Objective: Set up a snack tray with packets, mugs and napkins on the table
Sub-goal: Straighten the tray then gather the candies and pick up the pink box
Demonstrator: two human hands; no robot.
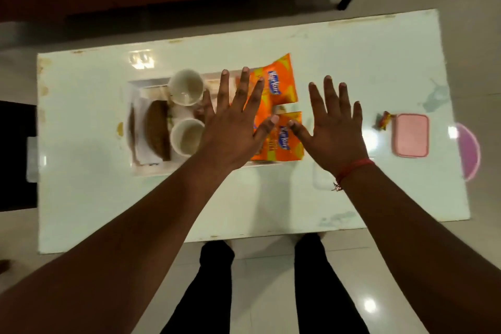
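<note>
On the white rectangular tray (141, 168) at the middle of the glossy pale bench (271, 198), a snack spread sits assembled: two crinkled orange foil packets (282, 81) lie at the tray's right end, one beyond the other, their surfaces shiny and creased. At the tray's centre stand two round white mugs (186, 87), both smooth and open-mouthed, one at the far edge and one at the near edge. Left of the mugs, folded white napkins (142, 127) lie flat on the tray, with brown oval pieces (158, 130) resting on top of them.

The left hand (233, 127) hovers flat above the tray's centre, fingers spread wide, its grip fully open and holding nothing. The right hand (334, 130) is likewise splayed flat just right of the tray, grip fully open and empty, its thumb over the nearer packet's corner; a red thread band (352, 168) circles that wrist.

Well to the right of the tray, a pink rounded-rectangle box (410, 134) with a matte lid lies on the bench, a small crumpled wrapper (383, 120) just beside it. Below the bench's near edge, dark trouser legs (214, 287) stand on polished floor tiles (271, 293).
</note>
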